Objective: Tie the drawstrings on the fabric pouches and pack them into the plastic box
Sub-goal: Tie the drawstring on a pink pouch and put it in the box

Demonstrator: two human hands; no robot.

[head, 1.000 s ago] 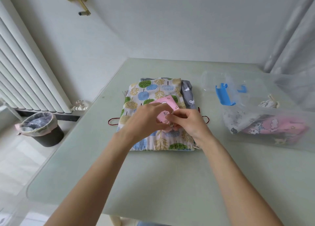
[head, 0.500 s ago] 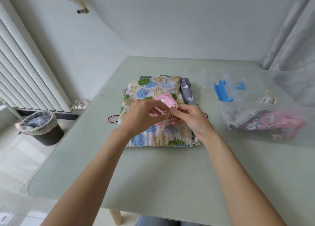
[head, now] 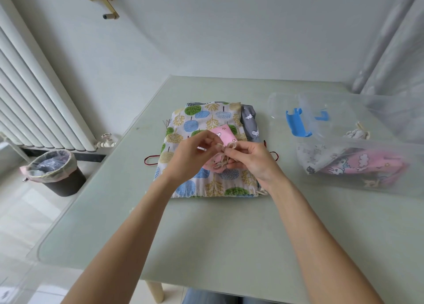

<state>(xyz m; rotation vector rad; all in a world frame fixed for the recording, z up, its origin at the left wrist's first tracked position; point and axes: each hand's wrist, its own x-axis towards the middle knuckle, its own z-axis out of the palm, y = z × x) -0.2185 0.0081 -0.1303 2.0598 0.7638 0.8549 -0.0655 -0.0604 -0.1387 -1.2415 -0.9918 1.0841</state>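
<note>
- Head view: the left hand (head: pixel 191 158) and the right hand (head: pixel 250 160) meet over a small pink fabric pouch with a cartoon print (head: pixel 221 135), fingers curled, each pinching a loop of its beige drawstring cord (head: pixel 226 146).
- The pink pouch sits on top of a larger flat pouch printed with green, blue and yellow trees (head: pixel 206 125), which lies mid-table on the pale green glass table (head: pixel 218 235).
- A grey printed pouch (head: pixel 250 122) shows at the tree pouch's right edge; dark red cord loops (head: pixel 150 160) stick out at both sides.
- To the right stands a clear plastic box with blue clips (head: pixel 390 184), holding a pink unicorn-print pouch (head: pixel 358 165) and a white patterned pouch (head: pixel 314 157).
- On the floor at left, a dark lined waste bin (head: pixel 54 174) stands near a white radiator (head: pixel 34 92).
</note>
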